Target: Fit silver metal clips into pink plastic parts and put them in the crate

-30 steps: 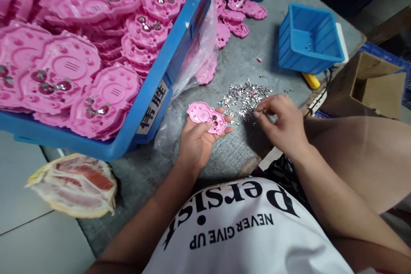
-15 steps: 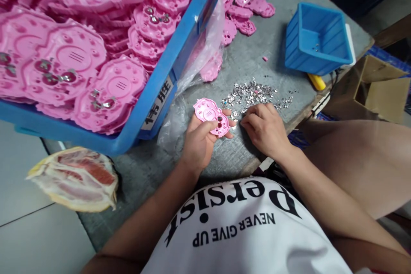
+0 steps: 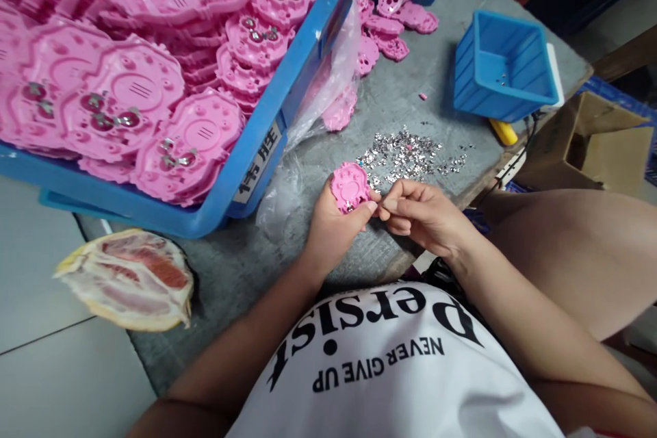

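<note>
The pink plastic part (image 3: 350, 186) is gripped in the left hand (image 3: 336, 222) just on the near side of the pile of silver metal bits (image 3: 410, 154) — thumb pressed on its lower edge, fingers curled behind. The right hand (image 3: 421, 212) is pinched tight against that same edge — whether 1 tiny bit is held can't be told.

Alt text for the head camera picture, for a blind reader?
A person's left hand holds a small pink plastic plate over a grey table while the right hand pinches at its edge, beside a pile of tiny silver metal pieces. A big blue crate of pink plates stands left, a small blue plastic tub behind.
</note>
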Available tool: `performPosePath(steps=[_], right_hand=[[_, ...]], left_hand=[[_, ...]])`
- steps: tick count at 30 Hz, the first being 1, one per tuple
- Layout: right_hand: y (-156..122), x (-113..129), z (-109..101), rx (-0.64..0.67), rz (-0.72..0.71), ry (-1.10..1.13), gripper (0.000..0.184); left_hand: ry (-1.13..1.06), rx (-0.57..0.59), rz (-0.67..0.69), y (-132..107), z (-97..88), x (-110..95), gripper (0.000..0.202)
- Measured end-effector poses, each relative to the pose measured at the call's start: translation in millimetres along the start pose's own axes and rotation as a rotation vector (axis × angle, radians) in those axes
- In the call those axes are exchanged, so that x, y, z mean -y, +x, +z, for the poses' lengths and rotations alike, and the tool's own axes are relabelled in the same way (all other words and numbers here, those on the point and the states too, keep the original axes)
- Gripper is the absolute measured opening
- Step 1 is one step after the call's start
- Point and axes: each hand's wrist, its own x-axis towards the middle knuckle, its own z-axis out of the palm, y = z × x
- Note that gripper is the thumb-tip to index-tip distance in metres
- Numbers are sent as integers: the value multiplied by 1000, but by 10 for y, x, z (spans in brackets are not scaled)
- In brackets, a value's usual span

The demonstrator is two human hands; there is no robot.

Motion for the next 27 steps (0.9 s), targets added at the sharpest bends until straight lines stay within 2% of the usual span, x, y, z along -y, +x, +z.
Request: performPosePath(steps=[6, 14, 20, 27], right_hand=[[30, -23, 27, -27, -20, -48, 34], [33, -73, 35, -92, -84, -220, 46], [25, -96, 16, -129, -206, -552, 45], [2, -96, 0, -192, -398, -1011, 22]], left_hand=[[65, -14, 92, 27, -50, 93, 30], [142, -28, 116, 23, -53, 72, 25], [203, -48, 115, 14, -48, 61, 26], [294, -111, 161, 0, -67, 48, 28]])
